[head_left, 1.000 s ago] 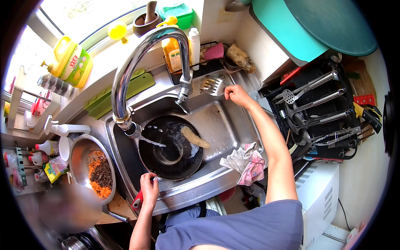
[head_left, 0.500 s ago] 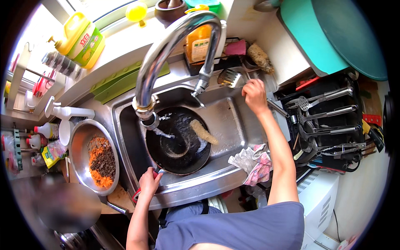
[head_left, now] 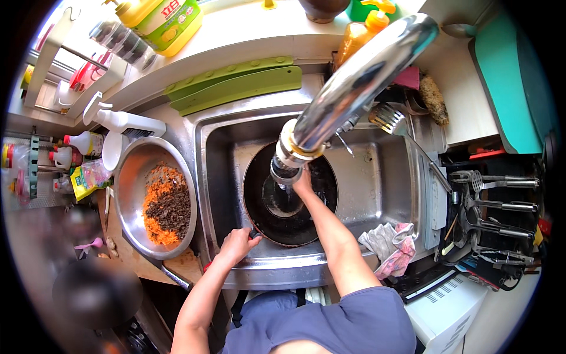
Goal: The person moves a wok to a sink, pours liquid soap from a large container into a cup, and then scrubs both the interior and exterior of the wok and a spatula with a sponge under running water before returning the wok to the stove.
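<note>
A black frying pan (head_left: 295,227) sits in the left part of the steel sink (head_left: 377,197). My left hand (head_left: 237,245) is closed around the pan's handle (head_left: 254,234), near the sink's front edge. Inside the pan is my right hand (head_left: 303,184), its fingers hidden by the chrome faucet (head_left: 354,88). Whatever this hand touches or holds there cannot be made out. A slotted metal spatula (head_left: 388,120) rests at the sink's back right corner, its handle slanting toward the right rim.
A steel bowl (head_left: 122,200) with shredded orange and dark brown food stands left of the sink. A pink and white cloth (head_left: 389,248) hangs over the front right rim. Several metal utensils (head_left: 501,206) lie on the right. The faucet arches over the pan.
My right hand has moved from the spatula at the back right into the pan. The tan loofah seen in the pan no longer shows. The view has shifted, and my left hand still grips the handle.
</note>
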`<control>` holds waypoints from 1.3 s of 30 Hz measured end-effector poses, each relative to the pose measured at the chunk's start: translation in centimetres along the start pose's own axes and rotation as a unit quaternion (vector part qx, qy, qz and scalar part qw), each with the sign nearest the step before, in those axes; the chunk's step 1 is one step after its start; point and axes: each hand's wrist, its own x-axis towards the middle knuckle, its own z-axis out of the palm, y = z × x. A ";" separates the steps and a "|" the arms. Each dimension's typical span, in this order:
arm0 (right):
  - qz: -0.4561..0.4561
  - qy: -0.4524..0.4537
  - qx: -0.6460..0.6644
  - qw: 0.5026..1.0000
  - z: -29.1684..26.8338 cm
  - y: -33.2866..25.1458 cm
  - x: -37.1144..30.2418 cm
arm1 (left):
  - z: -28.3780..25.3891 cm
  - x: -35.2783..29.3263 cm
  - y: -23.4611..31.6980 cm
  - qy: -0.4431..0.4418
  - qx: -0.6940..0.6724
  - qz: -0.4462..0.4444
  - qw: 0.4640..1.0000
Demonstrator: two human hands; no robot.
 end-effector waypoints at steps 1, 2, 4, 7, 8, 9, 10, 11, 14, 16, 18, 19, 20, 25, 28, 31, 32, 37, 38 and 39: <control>-0.030 -0.007 0.065 0.997 1.2 -0.7 0.4 | 0.2 0.0 0.0 0.005 0.007 0.002 1.000; -0.055 -0.042 0.103 0.992 2.2 -1.3 0.2 | 0.3 0.1 0.0 0.010 0.015 0.004 1.000; -0.024 -0.180 0.217 0.959 2.2 -6.5 -1.1 | 0.9 -0.1 -0.1 0.031 0.023 0.012 0.999; 0.025 -0.423 0.326 0.845 0.8 -8.5 -5.9 | 1.3 0.0 -0.4 0.052 0.033 0.029 0.998; -0.039 -0.469 0.270 0.840 -0.7 -8.2 -7.3 | 1.3 0.0 -0.3 0.050 0.017 0.025 0.998; -0.102 -0.511 0.213 0.827 -2.6 -7.7 -8.2 | 1.1 -0.2 -0.3 0.047 0.003 0.020 0.999; -0.165 -0.547 0.126 0.811 -4.1 -5.8 -8.3 | 1.0 -0.4 -0.3 0.046 -0.012 0.013 0.999; -0.225 -0.575 0.039 0.786 -5.2 -4.0 -8.3 | 0.9 -0.5 -0.3 0.038 -0.012 0.012 0.999; -0.130 -0.372 -0.049 0.918 -4.6 -3.9 -6.6 | 0.7 -0.3 -0.4 0.024 -0.019 0.004 1.000; -0.098 -0.167 0.073 0.978 0.8 -3.0 -5.0 | 0.5 -0.4 0.2 0.029 0.004 0.011 1.000; 0.160 -0.210 0.363 0.894 3.4 -10.1 -4.3 | 0.8 -0.3 0.2 0.043 0.013 0.009 0.999; 0.185 -0.173 0.489 0.835 3.5 -12.9 -4.8 | 1.1 -0.3 0.0 0.049 0.018 0.007 0.999; 0.159 -0.214 0.482 0.835 2.9 -13.1 -6.0 | 1.3 -0.4 -0.1 0.055 0.022 0.008 0.998; -0.145 -0.494 0.069 0.854 -5.3 -4.6 -10.8 | 1.5 -0.7 -0.1 0.060 0.018 0.002 0.998; -0.209 -0.495 -0.231 0.811 -11.2 -2.2 -6.3 | 1.5 -0.8 -0.1 0.065 0.014 -0.003 0.998; -0.284 -0.321 -0.409 0.805 -12.1 0.7 -1.6 | 1.2 -0.9 0.4 0.066 0.027 -0.004 0.997; -0.286 -0.280 -0.416 0.816 -12.1 0.1 0.1 | 1.1 -1.0 0.5 0.073 0.030 -0.003 0.997; -0.186 -0.220 -0.429 0.856 -10.9 0.3 0.7 | 1.2 -1.2 0.6 0.091 0.038 -0.001 0.995; -0.152 -0.237 -0.406 0.870 -10.6 0.9 -1.1 | 1.5 -1.1 0.6 0.095 0.044 -0.003 0.994; -0.120 -0.254 -0.380 0.882 -10.2 1.0 -3.1 | 1.6 -1.0 0.3 0.095 0.037 0.001 0.995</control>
